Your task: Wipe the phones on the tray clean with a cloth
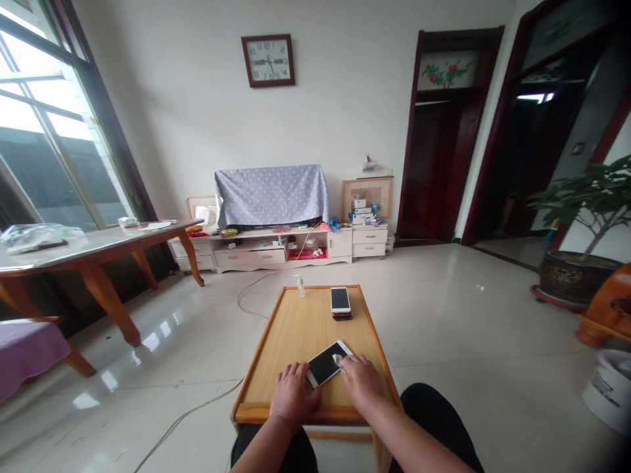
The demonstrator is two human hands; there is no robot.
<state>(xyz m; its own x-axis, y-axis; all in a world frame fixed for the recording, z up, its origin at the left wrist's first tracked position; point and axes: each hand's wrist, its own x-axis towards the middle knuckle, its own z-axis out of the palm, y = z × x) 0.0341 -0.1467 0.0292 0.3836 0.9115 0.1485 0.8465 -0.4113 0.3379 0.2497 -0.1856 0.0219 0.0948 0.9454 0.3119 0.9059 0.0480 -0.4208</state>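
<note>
A white smartphone (325, 363) lies flat on a low wooden tray table (296, 335), its black screen facing up and a small pale patch on the glass. My left hand (294, 394) covers the phone's near end, and my right hand (361, 382) presses on its far right end. Both hands seem to hold it, though the grip is partly hidden. Farther along the table, a stack of phones (340, 305) has a white phone on top. A small pump bottle (300, 286) stands near the far edge.
A cable (239, 387) runs across the tiled floor (468, 341) beside the table. My dark-clothed knees (434, 420) are under its near edge. A long wooden table (83, 259) stands left, a cloth-covered cabinet display (271, 197) ahead, and a potted plant (582, 263) right.
</note>
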